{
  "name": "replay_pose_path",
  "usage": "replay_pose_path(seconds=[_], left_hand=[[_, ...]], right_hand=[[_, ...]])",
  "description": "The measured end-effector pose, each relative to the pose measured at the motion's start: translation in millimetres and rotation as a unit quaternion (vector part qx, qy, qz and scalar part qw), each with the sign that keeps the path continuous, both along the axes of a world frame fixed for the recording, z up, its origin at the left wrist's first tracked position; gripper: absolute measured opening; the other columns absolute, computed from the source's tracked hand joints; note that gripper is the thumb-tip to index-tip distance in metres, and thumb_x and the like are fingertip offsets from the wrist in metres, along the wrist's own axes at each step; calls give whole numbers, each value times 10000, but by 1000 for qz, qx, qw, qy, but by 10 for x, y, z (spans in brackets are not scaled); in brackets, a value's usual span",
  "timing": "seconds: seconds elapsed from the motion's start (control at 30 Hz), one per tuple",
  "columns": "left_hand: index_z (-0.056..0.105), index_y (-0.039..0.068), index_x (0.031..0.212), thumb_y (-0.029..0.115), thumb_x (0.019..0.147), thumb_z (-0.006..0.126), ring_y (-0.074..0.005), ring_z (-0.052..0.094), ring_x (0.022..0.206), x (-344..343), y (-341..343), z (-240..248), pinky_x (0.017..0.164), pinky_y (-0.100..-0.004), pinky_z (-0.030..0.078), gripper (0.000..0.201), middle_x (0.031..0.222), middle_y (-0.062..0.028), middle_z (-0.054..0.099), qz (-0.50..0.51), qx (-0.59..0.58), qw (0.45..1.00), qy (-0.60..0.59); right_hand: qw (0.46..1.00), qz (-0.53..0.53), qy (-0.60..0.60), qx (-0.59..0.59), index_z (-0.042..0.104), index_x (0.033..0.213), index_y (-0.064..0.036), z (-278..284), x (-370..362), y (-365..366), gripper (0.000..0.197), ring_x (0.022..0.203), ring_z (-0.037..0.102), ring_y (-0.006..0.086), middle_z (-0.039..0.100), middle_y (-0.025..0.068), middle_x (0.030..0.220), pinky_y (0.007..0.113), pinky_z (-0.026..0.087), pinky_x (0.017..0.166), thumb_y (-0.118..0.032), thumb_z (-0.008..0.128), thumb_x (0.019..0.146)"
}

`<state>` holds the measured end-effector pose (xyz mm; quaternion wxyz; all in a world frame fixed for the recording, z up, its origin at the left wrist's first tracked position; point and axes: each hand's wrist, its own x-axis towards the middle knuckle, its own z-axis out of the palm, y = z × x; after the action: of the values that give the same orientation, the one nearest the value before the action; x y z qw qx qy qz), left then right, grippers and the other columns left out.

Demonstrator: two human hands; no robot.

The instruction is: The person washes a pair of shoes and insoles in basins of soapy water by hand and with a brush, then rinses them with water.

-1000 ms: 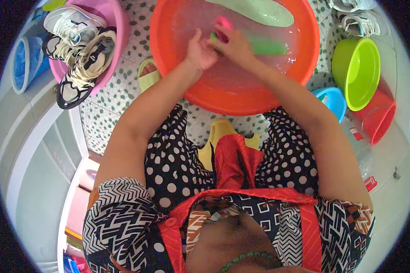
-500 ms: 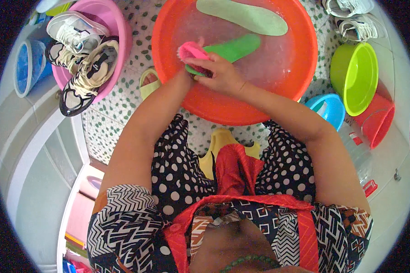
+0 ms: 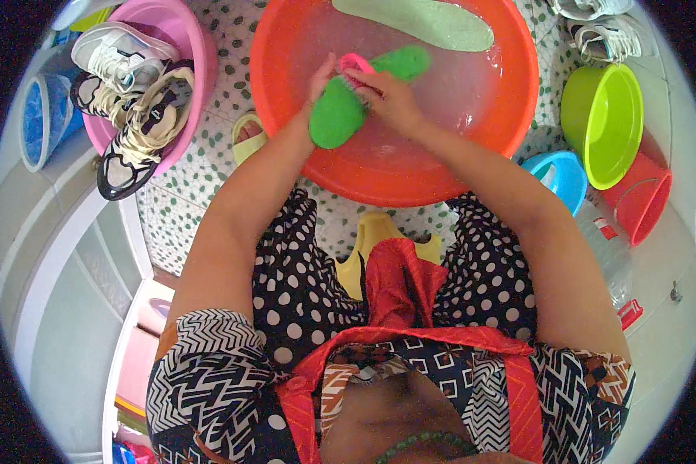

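Over a large orange-red basin (image 3: 394,189) of cloudy water, my left hand (image 3: 322,83) is closed on a bright green insole (image 3: 337,116) from its left side. The insole slants up to the right, its wide end toward me. My right hand (image 3: 393,100) grips a pink scrubbing brush (image 3: 356,63) against the insole's middle; the bristles are hidden. A second, pale green insole (image 3: 425,25) lies at the far side of the basin.
At left, a pink basin (image 3: 206,85) holds several sneakers (image 3: 135,124), next to a blue bin (image 3: 35,124). Lime-green (image 3: 619,127) and blue basins (image 3: 564,182), a red bucket (image 3: 649,201) and a clear plastic bottle (image 3: 607,259) stand at right. White shoes (image 3: 607,39) sit beyond them.
The green insole has been raised and turned, so its wide end now shows near me. My left hand has moved up along its left side, and the brush has shifted right and farther away.
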<state>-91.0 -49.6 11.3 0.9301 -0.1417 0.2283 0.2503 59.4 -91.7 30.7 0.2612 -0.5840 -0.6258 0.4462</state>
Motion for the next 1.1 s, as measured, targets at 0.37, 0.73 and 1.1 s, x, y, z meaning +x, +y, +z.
replay_pose_path(seconds=[0.37,0.73,1.1], left_hand=[[540,73,1123,543,843,388,-312,618,821,103,-102,75,719,-446,518,569,981,-146,623,-52,-53,996,52],[566,98,1012,639,824,342,-253,572,678,-22,-120,-118,584,-386,486,614,806,-96,599,-24,78,994,69],[602,74,885,593,831,385,-235,577,611,-8,-58,81,519,-336,473,565,740,-91,609,-16,38,998,56]], right_hand=[[983,-150,-64,-84,535,1189,-157,-488,380,165,364,947,583,301,592,152,1085,395,460,793,-175,550,825],[982,-29,125,-137,504,1247,-183,436,-262,-162,444,658,488,62,537,-10,770,229,444,607,-145,594,814],[990,-70,57,-104,523,1230,-204,-159,-70,73,427,699,518,86,591,18,860,244,457,607,-96,576,820]])
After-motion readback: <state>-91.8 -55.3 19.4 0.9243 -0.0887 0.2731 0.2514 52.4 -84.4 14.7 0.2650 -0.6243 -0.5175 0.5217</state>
